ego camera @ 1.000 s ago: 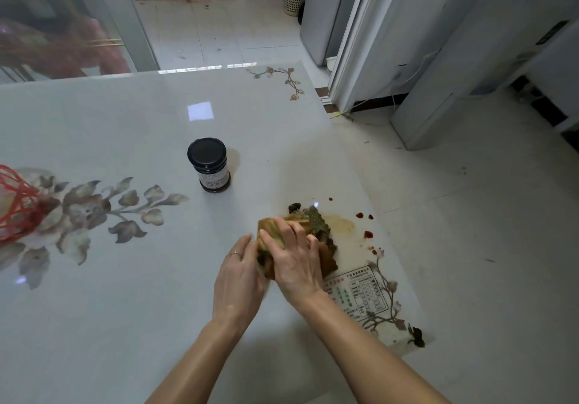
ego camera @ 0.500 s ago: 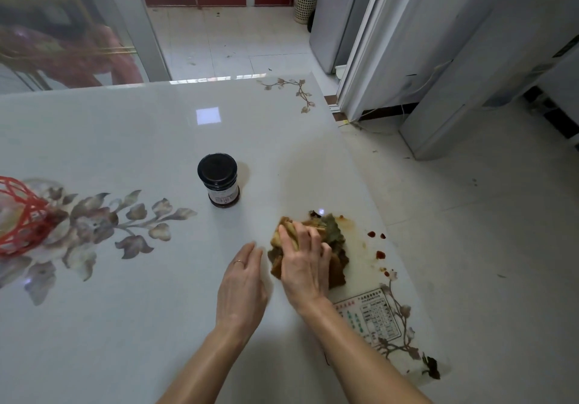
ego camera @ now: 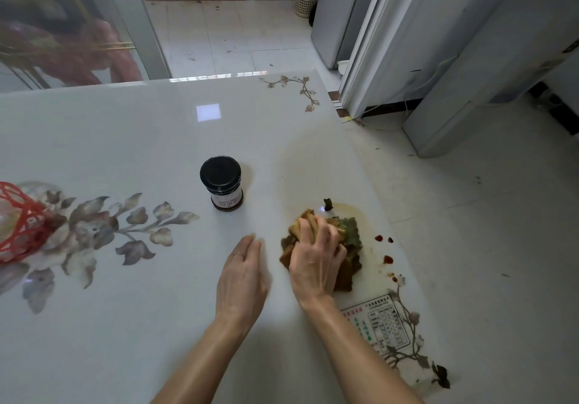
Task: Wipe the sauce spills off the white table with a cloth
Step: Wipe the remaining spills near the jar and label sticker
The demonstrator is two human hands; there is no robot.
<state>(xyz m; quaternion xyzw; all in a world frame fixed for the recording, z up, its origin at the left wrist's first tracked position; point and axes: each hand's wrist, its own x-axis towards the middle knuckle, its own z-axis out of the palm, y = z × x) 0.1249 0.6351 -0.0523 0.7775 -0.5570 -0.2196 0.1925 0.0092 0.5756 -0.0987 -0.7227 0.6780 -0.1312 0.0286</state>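
Head view: I count one cloth (ego camera: 351, 240), one black-lidded jar (ego camera: 223, 184), one red wire basket (ego camera: 18, 225) at the left edge, and about four red sauce drops (ego camera: 388, 259) on the white surface (ego camera: 125, 325). My right hand (ego camera: 315, 262) presses the bunched cloth, its grip curled round the folds, close to the right edge. The drops lie just right of the cloth. Open room runs left and far. My left hand (ego camera: 242, 278), its grip slack with straight fingers, is apart from the cloth; a second ago it touched it.
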